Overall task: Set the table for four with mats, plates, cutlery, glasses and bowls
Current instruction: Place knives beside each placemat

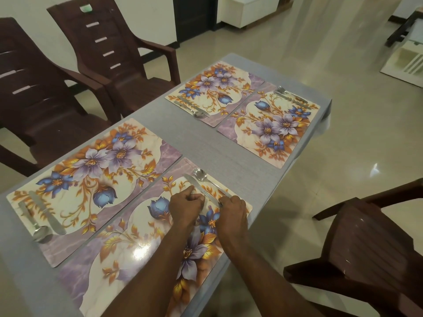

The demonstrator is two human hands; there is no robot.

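Observation:
Four floral mats lie on the grey table (206, 143). On the near right mat (137, 248), a knife (193, 184) and a spoon (201, 174) lie side by side at its far right edge. My right hand (233, 212) covers their handle ends, and its thumb and fingers pinch the knife's handle. Beside the knife's middle, my left hand (186, 205) is curled into a fist with nothing visible inside it. The near left mat (91, 175), far left mat (212, 88) and far right mat (274, 126) each carry a knife and a spoon.
Two brown plastic chairs (109, 49) stand along the table's left side. Another brown chair (366, 259) is close at the right. The table's right edge drops to a glossy tiled floor (320, 53). White furniture (407, 60) stands at the far right.

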